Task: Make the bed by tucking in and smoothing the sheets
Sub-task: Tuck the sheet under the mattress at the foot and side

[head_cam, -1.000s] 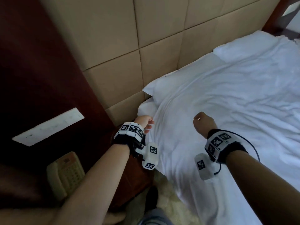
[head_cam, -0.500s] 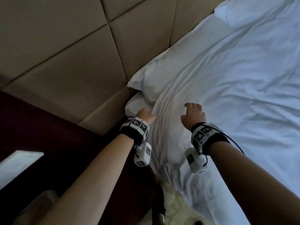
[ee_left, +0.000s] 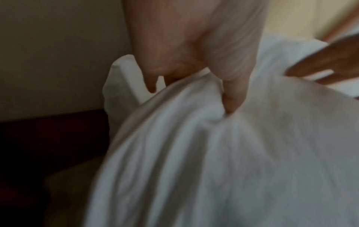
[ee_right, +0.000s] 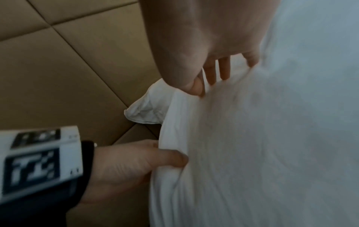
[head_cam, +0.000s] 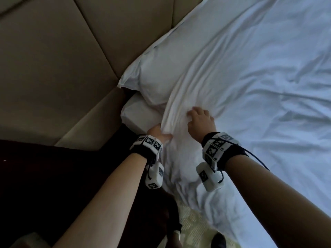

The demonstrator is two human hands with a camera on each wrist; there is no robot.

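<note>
A wrinkled white sheet (head_cam: 232, 77) covers the bed, and a white pillow (head_cam: 152, 77) lies at its head against the headboard. At the bed's near corner my left hand (head_cam: 159, 133) grips a bunched fold of the sheet's edge. In the left wrist view the left hand (ee_left: 194, 95) has thumb and fingers pinched on the sheet (ee_left: 213, 153). My right hand (head_cam: 198, 119) lies just right of it, fingertips down on the sheet. In the right wrist view the right hand (ee_right: 211, 79) touches the sheet (ee_right: 272, 138) with straight fingers, and the left hand (ee_right: 136, 161) holds the edge below.
A beige padded headboard (head_cam: 62, 59) rises left of the pillow. The bare mattress corner (head_cam: 136, 113) shows under the pillow. Dark wooden furniture (head_cam: 53, 176) stands left of the bed, close to my left arm. Pale patterned carpet (head_cam: 193, 222) lies below the bed's edge.
My right hand has opened from a fist and come down onto the sheet close to the left hand. The left hand stays on the sheet's edge. The view has tilted down toward the bed corner.
</note>
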